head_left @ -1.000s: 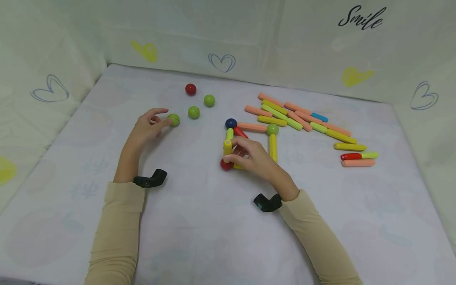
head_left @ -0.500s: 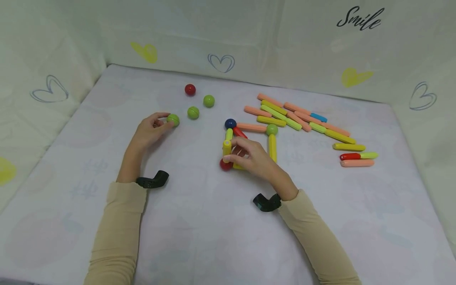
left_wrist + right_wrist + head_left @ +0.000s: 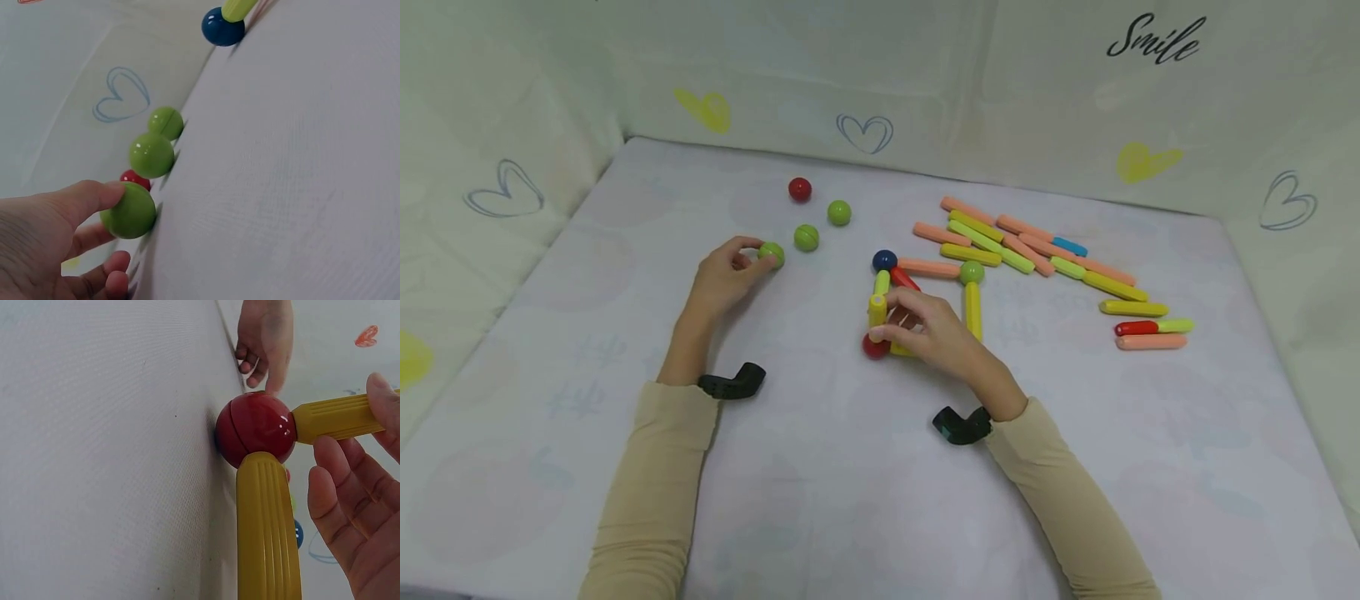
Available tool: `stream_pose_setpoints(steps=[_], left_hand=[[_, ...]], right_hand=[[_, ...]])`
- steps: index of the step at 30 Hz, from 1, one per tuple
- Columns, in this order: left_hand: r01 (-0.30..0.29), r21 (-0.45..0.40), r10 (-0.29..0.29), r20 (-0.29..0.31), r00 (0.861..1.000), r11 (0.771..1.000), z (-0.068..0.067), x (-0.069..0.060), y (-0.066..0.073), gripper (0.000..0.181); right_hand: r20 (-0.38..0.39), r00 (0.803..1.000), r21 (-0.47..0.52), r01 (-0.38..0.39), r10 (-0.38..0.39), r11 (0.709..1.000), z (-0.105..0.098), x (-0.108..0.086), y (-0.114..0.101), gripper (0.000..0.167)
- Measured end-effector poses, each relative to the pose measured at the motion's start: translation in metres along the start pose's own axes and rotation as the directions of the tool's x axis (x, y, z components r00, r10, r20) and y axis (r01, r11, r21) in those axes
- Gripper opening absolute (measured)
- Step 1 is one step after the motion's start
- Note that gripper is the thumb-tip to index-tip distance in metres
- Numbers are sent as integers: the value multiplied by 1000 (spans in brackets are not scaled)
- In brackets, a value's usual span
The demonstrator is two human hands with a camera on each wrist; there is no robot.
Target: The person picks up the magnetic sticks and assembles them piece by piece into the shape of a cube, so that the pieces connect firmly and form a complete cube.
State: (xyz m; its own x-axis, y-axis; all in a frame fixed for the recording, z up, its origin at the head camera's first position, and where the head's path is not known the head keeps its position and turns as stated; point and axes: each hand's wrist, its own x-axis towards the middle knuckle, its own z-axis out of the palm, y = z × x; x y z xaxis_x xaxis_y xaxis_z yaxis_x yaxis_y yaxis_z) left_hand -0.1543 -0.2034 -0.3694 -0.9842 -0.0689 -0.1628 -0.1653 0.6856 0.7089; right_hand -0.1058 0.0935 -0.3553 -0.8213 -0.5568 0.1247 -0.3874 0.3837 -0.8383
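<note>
I see the left hand [image 3: 726, 279] pinching a glossy green plastic-looking ball [image 3: 772, 254], likely light, slippery, best held across its middle; the right hand [image 3: 934, 330] pinches a ridged yellow rod [image 3: 337, 417].

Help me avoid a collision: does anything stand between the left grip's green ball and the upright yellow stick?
Nothing visible: the left grip pinches the green ball, and only bare tabletop lies between it and the upright yellow stick.
</note>
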Motion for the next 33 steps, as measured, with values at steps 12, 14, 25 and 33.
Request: stream_pose_setpoints(steps=[12, 14, 25, 33], left_hand=[[-23, -127, 26, 18, 1000, 992, -3, -7, 21, 56], [-32, -162, 36, 23, 999, 986, -6, -10, 30, 57], [-195, -351, 250, 117, 961, 916, -10, -43, 82, 41], [-376, -377, 475, 217, 853, 847, 0, -64, 105, 37]], right_hand=[[4, 1000, 5, 9, -9, 1000, 0, 0, -1, 25], [3, 1000, 4, 12, -12, 1000, 0, 0, -2, 25], [5, 1000, 1, 3, -3, 1000, 1, 1, -1, 25], [9, 1000, -6, 11, -11, 1000, 0, 1, -2, 24]])
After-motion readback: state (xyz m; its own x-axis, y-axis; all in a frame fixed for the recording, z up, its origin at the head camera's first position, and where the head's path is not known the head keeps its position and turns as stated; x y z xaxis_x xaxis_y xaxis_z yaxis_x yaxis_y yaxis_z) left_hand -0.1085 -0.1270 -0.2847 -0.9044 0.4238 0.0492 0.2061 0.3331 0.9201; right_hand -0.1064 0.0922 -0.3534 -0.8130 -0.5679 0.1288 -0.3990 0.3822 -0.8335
